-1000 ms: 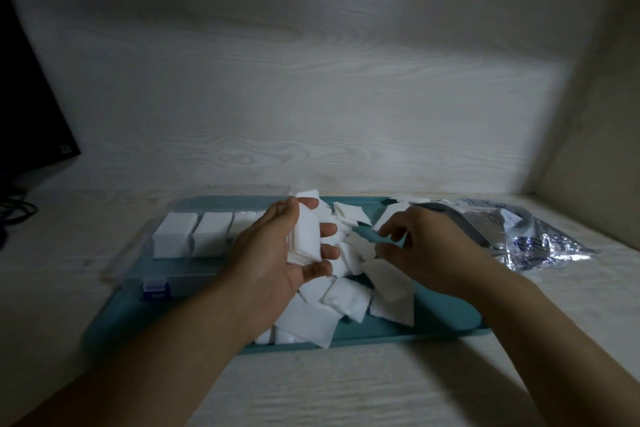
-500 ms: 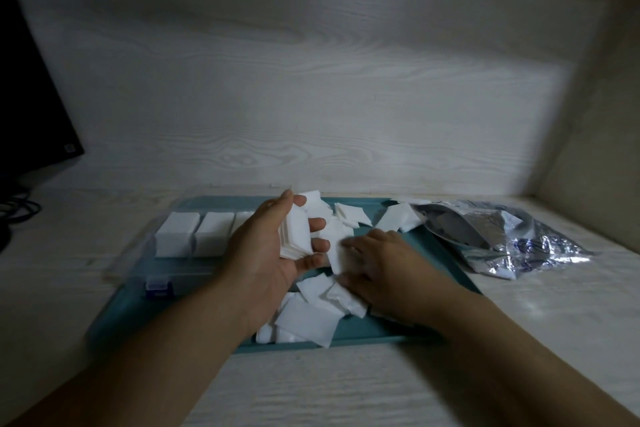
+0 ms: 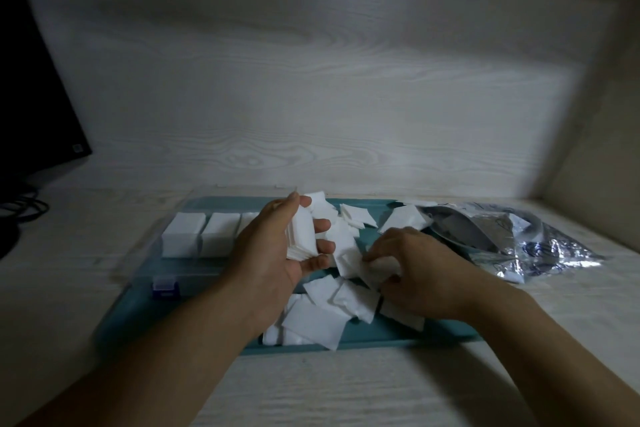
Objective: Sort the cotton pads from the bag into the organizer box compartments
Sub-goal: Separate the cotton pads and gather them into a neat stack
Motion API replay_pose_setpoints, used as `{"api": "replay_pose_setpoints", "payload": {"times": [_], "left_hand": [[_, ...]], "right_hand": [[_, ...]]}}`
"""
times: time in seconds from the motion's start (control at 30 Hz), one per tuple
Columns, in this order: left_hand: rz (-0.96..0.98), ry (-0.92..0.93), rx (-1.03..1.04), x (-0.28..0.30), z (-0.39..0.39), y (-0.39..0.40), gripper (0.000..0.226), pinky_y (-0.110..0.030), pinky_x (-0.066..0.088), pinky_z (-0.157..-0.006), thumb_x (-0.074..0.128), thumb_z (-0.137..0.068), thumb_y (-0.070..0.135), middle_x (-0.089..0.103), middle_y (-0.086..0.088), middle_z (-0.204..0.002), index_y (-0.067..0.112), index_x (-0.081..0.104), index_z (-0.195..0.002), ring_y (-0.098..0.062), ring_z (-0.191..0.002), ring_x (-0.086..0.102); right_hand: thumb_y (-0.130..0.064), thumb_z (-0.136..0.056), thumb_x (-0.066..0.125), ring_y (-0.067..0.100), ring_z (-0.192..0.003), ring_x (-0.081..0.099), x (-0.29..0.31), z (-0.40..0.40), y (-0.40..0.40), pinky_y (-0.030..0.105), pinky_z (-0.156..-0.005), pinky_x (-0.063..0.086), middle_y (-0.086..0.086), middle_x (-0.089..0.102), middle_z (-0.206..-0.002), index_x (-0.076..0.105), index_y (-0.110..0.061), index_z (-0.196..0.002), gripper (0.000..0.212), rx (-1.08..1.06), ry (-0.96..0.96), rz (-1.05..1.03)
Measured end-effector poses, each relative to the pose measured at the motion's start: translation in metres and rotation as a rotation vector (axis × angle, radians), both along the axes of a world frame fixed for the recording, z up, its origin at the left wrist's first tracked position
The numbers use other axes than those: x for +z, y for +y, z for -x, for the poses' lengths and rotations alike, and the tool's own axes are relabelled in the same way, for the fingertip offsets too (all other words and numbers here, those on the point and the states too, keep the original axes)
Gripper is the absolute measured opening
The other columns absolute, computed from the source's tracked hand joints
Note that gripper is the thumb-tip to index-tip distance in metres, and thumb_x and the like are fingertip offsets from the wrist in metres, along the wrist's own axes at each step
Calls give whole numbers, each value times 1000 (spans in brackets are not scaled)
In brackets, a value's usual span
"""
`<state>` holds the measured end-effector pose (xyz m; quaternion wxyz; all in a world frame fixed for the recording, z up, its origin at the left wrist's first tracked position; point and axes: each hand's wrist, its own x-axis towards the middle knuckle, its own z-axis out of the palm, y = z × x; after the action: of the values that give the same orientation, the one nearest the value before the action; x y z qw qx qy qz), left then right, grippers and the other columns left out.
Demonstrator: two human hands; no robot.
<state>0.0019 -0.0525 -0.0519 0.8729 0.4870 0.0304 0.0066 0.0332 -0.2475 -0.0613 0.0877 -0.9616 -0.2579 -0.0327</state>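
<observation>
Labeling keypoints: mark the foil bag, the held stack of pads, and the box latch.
foil bag [image 3: 540, 246]: head view, on its crinkled silver side.
stack of pads [image 3: 302, 236]: head view, on the front pad's face, gripped in the left hand [image 3: 273, 253].
box latch [image 3: 165, 289]: head view, on the purple clip's front.

Your way across the teal plastic tray [image 3: 408, 334] is cluttered: loose white square cotton pads [image 3: 317, 322] cover its middle and near edge. The clear plastic organizer box [image 3: 194, 236], its compartments packed with pad stacks, blocks the tray's left. The crinkled silver foil bag [image 3: 540, 243] lies just right of the tray. The pale wood-grain tabletop [image 3: 346, 388] nearest you lies bare.
</observation>
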Motion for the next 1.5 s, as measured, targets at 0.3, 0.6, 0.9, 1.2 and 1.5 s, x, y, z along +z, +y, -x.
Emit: {"api": "replay_pose_setpoints", "payload": {"times": [0.3,0.6,0.9,1.2,1.5], "left_hand": [[-19,6,-11,-1,3,-4,23,-25,49,-45,48,-101,26,65,-17,-85,10,61,-112,-23,-56,57],[-21,8,-8,-1,2,-4,22,-25,48,-44,47,-101,25,63,-21,-91,10,60,-111,-25,-59,55],[-26,-20,-4,-1,3,-1,25,-25,47,-45,45,-102,24,65,-19,-84,8,60,-114,-23,-53,57],[-235,-82,3,-12,1,-7,21,-35,55,-58,49,-101,27,72,-15,-101,22,69,-99,-30,-80,67],[-69,-26,-237,-11,6,-7,35,-35,56,-58,43,-102,28,72,-20,-101,10,60,-126,-32,-74,68]], "right_hand": [[-30,-97,55,14,-133,36,-21,-8,19,23,-107,29,-10,33,-152,30,-29,-150,59,-38,-62,-179],[-29,-82,73,15,-119,41,-24,-19,18,30,-102,39,-5,46,-125,62,-27,-110,30,-65,-225,-231],[-13,-88,70,2,-58,57,-5,-4,13,19,-54,46,-3,66,-78,65,-22,-88,10,-44,-71,-761],[8,-87,60,17,-60,59,12,11,22,24,-59,52,7,68,-67,72,-5,-91,18,95,226,-1322],[-14,-88,69,7,-82,65,-4,17,35,25,-72,54,-11,71,-92,73,-29,-98,19,-71,-132,-905]]}}
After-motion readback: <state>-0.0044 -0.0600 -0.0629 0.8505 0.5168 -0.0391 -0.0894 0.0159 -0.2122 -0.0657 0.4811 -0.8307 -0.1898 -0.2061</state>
